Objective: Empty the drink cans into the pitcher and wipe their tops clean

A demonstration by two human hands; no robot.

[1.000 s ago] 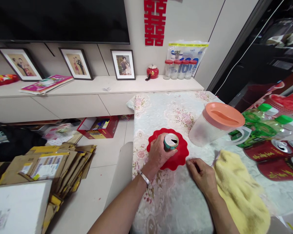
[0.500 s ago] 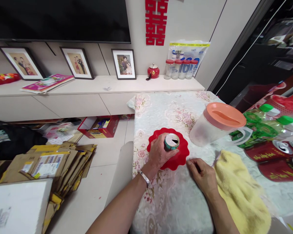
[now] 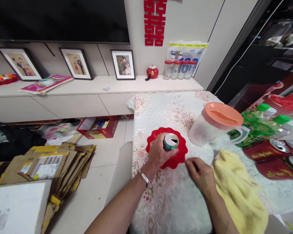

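A green drink can [image 3: 171,143] with an opened silver top stands upright over the red scalloped plate [image 3: 180,155]. My left hand [image 3: 158,151] is wrapped round the can from the left, its thumb along the near side. A silver bracelet circles that wrist. My right hand [image 3: 201,172] rests on the tablecloth by the plate's near right rim, fingers curled in a loose fist with nothing visible in them. Whether its fingertips touch the rim, I cannot tell. A yellow cloth [image 3: 236,191] lies just right of this hand.
A clear pitcher [image 3: 197,130] with an orange lid stands right of the plate. Beyond it are green-capped bottles [image 3: 268,126] and several red cans [image 3: 280,167]. Flattened cardboard [image 3: 63,162] and a white box [image 3: 19,204] lie left of the table [image 3: 161,107].
The view has shifted very slightly. Both hands keep their places, the left one still round the can.
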